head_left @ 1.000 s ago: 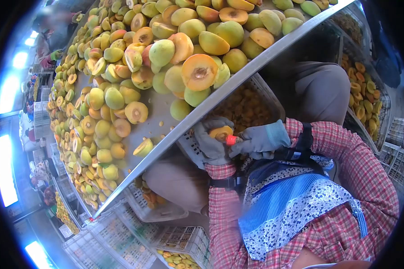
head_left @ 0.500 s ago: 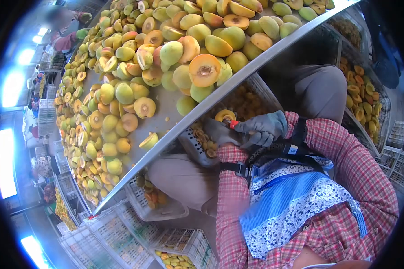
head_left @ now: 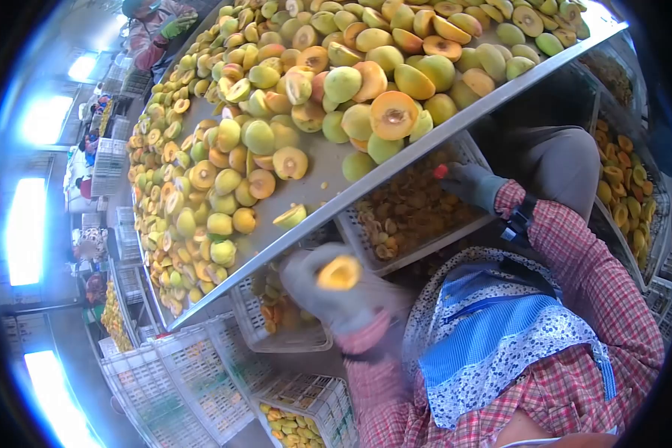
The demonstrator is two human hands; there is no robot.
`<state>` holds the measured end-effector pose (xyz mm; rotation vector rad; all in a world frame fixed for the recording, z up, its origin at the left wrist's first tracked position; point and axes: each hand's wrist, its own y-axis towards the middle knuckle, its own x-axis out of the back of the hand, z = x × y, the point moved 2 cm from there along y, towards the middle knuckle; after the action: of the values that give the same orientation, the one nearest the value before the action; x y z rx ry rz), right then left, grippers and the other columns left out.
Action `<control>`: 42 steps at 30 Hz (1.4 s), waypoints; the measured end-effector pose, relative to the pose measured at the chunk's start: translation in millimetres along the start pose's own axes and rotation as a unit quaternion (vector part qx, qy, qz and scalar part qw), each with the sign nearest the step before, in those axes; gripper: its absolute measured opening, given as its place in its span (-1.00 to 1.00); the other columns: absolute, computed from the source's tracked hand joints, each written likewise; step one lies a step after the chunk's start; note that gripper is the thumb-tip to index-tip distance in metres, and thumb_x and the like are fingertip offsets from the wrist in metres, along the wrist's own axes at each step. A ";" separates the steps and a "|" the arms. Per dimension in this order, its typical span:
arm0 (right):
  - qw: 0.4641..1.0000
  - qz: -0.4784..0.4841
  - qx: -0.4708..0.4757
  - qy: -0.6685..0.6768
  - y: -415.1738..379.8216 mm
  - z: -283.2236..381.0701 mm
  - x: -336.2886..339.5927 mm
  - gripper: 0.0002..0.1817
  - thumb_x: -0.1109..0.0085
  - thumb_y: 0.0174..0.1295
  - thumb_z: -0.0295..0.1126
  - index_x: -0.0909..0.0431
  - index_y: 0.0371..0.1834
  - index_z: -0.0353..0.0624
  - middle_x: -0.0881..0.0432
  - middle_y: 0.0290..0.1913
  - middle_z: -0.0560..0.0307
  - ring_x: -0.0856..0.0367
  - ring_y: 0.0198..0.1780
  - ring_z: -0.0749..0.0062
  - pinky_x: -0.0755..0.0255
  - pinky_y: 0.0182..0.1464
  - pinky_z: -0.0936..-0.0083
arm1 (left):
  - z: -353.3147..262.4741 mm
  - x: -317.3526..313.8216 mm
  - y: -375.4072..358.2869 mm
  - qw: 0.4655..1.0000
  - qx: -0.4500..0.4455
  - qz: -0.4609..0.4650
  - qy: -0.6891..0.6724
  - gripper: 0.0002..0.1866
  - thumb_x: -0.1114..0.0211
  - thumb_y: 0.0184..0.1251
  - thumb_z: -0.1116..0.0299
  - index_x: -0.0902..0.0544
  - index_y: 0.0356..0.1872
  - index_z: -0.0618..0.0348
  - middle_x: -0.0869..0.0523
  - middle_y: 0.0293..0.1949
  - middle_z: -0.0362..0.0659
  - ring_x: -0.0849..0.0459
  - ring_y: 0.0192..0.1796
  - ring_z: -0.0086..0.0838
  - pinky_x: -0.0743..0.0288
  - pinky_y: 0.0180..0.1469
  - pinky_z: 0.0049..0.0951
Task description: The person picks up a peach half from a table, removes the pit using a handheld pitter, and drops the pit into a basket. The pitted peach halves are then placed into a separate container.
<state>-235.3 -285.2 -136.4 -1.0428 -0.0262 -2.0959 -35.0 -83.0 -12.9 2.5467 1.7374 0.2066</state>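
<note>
My left hand point(head_left: 336, 295), in a grey glove and smeared by motion, is below the table's metal edge, above a crate of fruit halves point(head_left: 270, 317). A yellow-orange peach half point(head_left: 339, 272) is in it, hollow side up; the fingers are blurred. My right hand point(head_left: 470, 184), also gloved, is closed around a small red tool point(head_left: 440, 172), of which just the red part shows. It is over a crate point(head_left: 407, 263) filled with brownish fruit scraps. Many halved peaches point(head_left: 259, 137) lie on the table point(head_left: 317, 160) beyond its raised edge.
At the right stands another crate of orange halves point(head_left: 623, 179). Stacked white crates point(head_left: 190, 377) and a crate of halves point(head_left: 299, 422) are at the lower left. Across the table at the far left, a person point(head_left: 157, 33) wears gloves.
My left hand has moved left, away from my right hand, with the peach half. My right hand has moved up and right with the red tool. The view has shifted a little.
</note>
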 end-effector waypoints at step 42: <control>0.971 0.174 0.042 0.161 -74.5 122.8 37.6 -0.61 0.03 0.28 -0.06 -0.36 -0.18 -0.22 -0.56 -0.38 -0.20 -0.55 -0.33 -0.08 -0.38 -0.27 0.23 | 11.2 -85.5 -27.3 0.983 -0.034 0.172 -0.053 -0.48 0.33 0.47 0.14 -0.52 -0.22 0.38 -0.62 -0.28 -0.05 -0.60 -0.30 -0.38 -0.50 -0.14 -0.47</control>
<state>-215.2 -215.8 -6.7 -0.5954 0.2124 -1.8969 -89.4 -152.1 -34.1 2.7334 1.2242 0.1379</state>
